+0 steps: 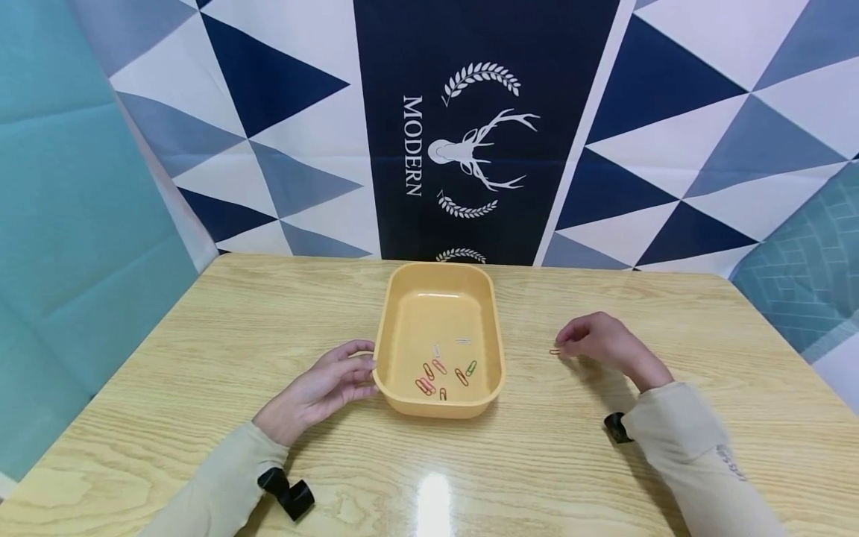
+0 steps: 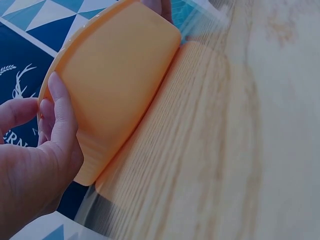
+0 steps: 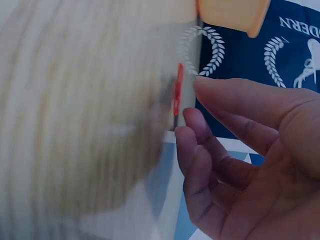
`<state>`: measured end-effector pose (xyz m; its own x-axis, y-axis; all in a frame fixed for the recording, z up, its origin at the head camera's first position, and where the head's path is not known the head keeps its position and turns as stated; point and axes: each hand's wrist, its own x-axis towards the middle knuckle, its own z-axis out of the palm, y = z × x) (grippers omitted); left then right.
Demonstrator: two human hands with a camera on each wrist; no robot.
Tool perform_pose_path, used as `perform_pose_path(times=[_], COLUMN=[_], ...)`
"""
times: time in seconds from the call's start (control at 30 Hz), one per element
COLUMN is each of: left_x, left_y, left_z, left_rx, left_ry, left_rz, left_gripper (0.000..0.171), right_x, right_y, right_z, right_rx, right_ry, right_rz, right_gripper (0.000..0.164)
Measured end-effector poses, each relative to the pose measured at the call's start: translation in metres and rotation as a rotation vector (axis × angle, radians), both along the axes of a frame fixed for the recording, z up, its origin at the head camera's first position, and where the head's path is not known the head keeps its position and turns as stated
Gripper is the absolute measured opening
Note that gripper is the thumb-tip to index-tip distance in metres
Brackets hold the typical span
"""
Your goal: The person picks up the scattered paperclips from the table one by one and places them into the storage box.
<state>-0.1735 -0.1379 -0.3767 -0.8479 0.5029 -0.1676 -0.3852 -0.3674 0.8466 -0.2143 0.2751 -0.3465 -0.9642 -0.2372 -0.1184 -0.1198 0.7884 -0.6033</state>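
My left hand (image 1: 332,384) is at the left side of a yellow-orange plastic tray (image 1: 497,328), its fingertips at the rim and outer wall. In the left wrist view, one finger lies along the tray's outer wall (image 2: 117,75) and another fingertip meets the rim. Several paper clips (image 1: 439,367) in red, pink, green and white lie in the tray, mostly toward its near end. Right of the tray, my right hand (image 1: 600,343) is low over the table beside a red paper clip (image 3: 178,90). A gap shows between its thumb and fingers, with the clip just past the fingertips.
The wood-grain table (image 1: 322,477) runs back to a geometric-patterned cloth (image 1: 302,149) hanging behind the tray. Teal cloth (image 1: 87,224) borders the left side. Black wrist mounts (image 1: 287,494) sit on both sleeves.
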Motion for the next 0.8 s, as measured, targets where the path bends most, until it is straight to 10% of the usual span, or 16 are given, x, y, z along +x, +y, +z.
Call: perform_pose_path(times=[0.8], left_x=[0.001], left_y=[-0.0017], left_z=[0.0007], left_rx=[-0.018], left_ry=[-0.026], left_rz=[0.022], left_gripper=[0.031], right_x=[-0.002], right_y=[-0.0082], right_z=[-0.0029], right_rx=[0.065], right_ry=[-0.038], right_rz=[0.089], right_gripper=[0.003])
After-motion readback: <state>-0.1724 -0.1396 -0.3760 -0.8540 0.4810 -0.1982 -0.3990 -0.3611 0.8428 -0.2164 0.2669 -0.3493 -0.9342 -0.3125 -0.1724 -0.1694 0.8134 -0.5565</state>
